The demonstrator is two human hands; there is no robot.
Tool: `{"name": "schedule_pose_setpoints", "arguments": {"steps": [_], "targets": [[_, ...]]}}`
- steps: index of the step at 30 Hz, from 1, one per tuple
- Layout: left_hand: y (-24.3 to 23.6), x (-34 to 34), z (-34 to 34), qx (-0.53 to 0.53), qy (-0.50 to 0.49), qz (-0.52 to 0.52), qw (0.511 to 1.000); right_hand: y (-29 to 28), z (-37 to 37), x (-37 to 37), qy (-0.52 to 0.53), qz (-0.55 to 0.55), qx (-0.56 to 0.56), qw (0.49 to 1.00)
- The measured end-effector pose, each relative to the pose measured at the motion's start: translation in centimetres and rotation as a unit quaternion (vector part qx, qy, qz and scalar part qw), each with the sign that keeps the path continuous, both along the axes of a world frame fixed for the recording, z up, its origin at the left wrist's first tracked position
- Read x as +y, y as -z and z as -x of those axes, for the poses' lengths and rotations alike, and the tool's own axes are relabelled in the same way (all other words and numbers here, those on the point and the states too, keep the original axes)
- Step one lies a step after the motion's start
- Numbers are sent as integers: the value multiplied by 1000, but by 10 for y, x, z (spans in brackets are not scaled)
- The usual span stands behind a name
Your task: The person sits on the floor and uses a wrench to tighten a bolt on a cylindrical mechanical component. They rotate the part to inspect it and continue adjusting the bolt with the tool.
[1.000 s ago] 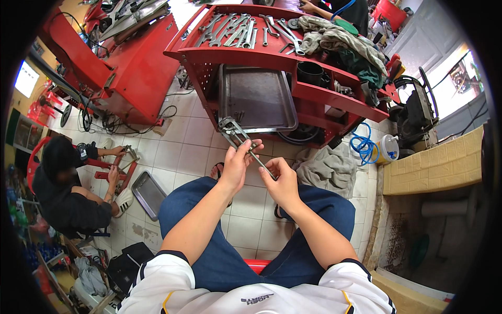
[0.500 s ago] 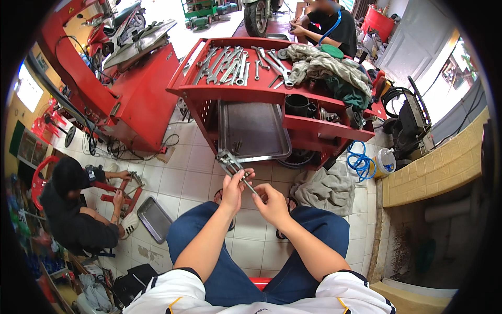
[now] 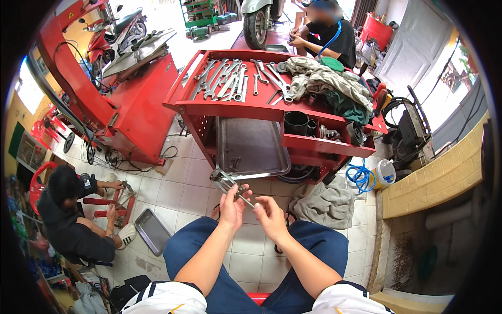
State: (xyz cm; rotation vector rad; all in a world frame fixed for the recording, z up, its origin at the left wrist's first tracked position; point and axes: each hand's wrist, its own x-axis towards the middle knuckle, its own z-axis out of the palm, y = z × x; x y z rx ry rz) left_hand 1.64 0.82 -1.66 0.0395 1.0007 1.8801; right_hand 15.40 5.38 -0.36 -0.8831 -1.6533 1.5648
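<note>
My left hand (image 3: 234, 208) grips a metal tool (image 3: 224, 181) with a framed head and a long thin rod, held just before the lower shelf of a red trolley (image 3: 269, 109). My right hand (image 3: 270, 215) has thumb and fingers at the rod's lower end. A metal tray (image 3: 252, 142) with small bolts lies on that shelf, behind the tool's head. Several wrenches (image 3: 225, 78) lie on the trolley top beside crumpled rags (image 3: 327, 86).
A co-worker (image 3: 73, 220) sits at left working on a red stand, near a tray (image 3: 151, 230). Another person (image 3: 329, 39) crouches behind the trolley by a scooter wheel (image 3: 255, 29). A cloth (image 3: 321, 204), blue hose (image 3: 361, 175) and bucket (image 3: 385, 172) are at right.
The whole view has shifted, so the trolley and surroundings appear lower in the picture. My hands remain on the tool, with my right fingers slightly looser at the rod's end.
</note>
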Motion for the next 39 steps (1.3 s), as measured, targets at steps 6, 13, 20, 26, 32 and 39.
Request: {"name": "schedule_pose_setpoints", "arguments": {"steps": [6,13,20,26,32,39], "targets": [[-9,-1,8,27,-24,7,999,-9,-11,-7,-9,-96,-129,987],[-14,-3,10,17,-11,11,1000,2,-11,-5,-24,-35,-161,986],[-11,-4,14,31,-8,7,999,-5,-4,-10,7,-112,-113,987],[-13,-4,8,29,2,11,1000,-6,-8,-11,6,-55,-118,992],[-15,-3,11,36,4,7,999,9,-12,-9,-22,-109,-158,981],[-13,-3,11,40,-1,9,999,-13,-7,-14,8,-146,-152,977]]}}
